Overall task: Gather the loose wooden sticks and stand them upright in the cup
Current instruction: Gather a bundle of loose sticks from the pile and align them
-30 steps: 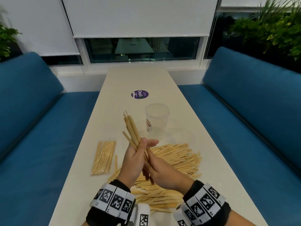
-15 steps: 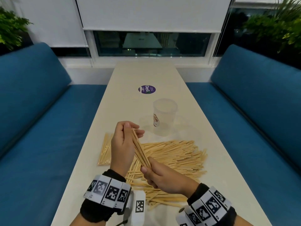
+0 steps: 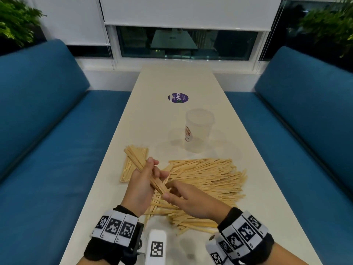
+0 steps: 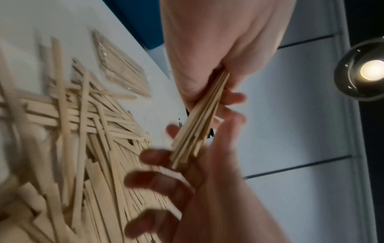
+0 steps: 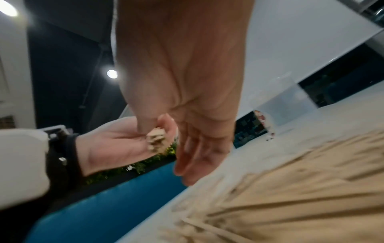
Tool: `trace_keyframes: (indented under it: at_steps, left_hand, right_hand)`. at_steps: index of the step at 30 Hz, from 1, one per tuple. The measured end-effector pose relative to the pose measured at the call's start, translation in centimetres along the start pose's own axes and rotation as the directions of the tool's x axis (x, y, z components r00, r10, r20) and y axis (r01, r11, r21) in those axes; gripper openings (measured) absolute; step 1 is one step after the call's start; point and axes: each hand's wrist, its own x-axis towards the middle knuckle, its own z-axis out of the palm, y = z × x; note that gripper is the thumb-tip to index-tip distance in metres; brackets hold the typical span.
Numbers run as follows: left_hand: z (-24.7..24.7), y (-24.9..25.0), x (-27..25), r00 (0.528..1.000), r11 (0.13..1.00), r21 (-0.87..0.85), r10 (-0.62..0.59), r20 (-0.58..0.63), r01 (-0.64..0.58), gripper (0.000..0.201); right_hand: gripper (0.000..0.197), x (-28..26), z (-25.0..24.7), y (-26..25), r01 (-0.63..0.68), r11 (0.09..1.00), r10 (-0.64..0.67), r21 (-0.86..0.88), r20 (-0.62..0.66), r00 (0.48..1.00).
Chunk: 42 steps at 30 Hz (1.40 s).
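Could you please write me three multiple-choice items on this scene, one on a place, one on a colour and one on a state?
1. Where does the cup stand?
A. on the table, beyond the loose sticks
B. on the right-hand bench
C. in the right hand

2. What colour are the benches?
A. red
B. blue
C. grey

3. What is the state of the cup?
A. full of sticks
B. tipped on its side
C. upright, with no sticks in it

Answers:
1 A: the head view shows it on the table, farther off than the pile of sticks.
2 B: both seats beside the table are blue.
3 C: it stands clear and empty, while the left hand grips a bundle of sticks.
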Motion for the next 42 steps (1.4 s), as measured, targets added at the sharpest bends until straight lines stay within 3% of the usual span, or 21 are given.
trace_keyframes:
  at_steps: [2, 5, 8, 16, 25, 30, 32, 37, 42]
  left_hand:
    - [-1.0, -0.2, 0.3, 0.999, 0.999, -0.027, -0.028, -0.045, 0.027, 0.026]
    - [-2.2, -0.7, 0.5, 0.995, 0.997, 0.014, -0.075, -0.063, 0.076, 0.025]
    - [-2.6, -1.4, 0.4, 0.993, 0.993, 0.06, -0.099, -0.063, 0.103, 0.025]
    - [-2.3, -3.0, 0.1, 0.984, 0.973, 0.147, -0.175, -0.044, 0.18, 0.023]
    - [-1.2, -3.9, -0.8, 0.984, 0.956, 0.235, -0.181, -0.007, 0.177, 0.023]
    - [0.2, -4.1, -1.1, 0.992, 0.94, 0.322, -0.127, 0.026, 0.112, 0.049]
    - [0.8, -4.3, -0.9, 0.995, 0.936, 0.345, -0.096, 0.04, 0.076, 0.049]
    - [3.1, -3.7, -0.5, 0.998, 0.963, 0.27, -0.023, 0.058, 0.006, 0.066]
    - [5.4, -2.7, 0.2, 0.997, 0.976, 0.213, 0.042, 0.068, -0.055, 0.05]
  right_hand:
    - [0.051, -0.6, -0.1, 1.9, -0.068, 0.962, 0.066, -0.265, -0.016, 0.998]
    - [0.064, -1.6, 0.5, 4.5, -0.049, 0.783, 0.087, -0.62, 0.031, 0.996]
    - [0.067, -2.0, 1.4, 5.8, -0.024, 0.692, 0.066, -0.722, 0.03, 0.997]
    - [0.027, -1.8, 1.4, 6.3, 0.029, 0.735, -0.068, -0.678, -0.031, 0.997]
    - [0.023, -1.7, -0.2, 5.7, -0.041, 0.853, -0.084, -0.52, -0.214, 0.973]
    - [0.019, -1.3, -2.2, 3.5, -0.042, 0.958, -0.063, -0.285, -0.351, 0.934]
    - [0.015, -1.2, -2.9, 2.6, -0.027, 0.98, -0.056, -0.197, -0.404, 0.913]
    - [0.015, -0.8, -3.3, 1.4, 0.015, 0.994, -0.067, -0.111, -0.477, 0.876]
    - [0.015, -0.2, -2.6, 0.9, 0.025, 0.999, -0.043, -0.043, -0.496, 0.867]
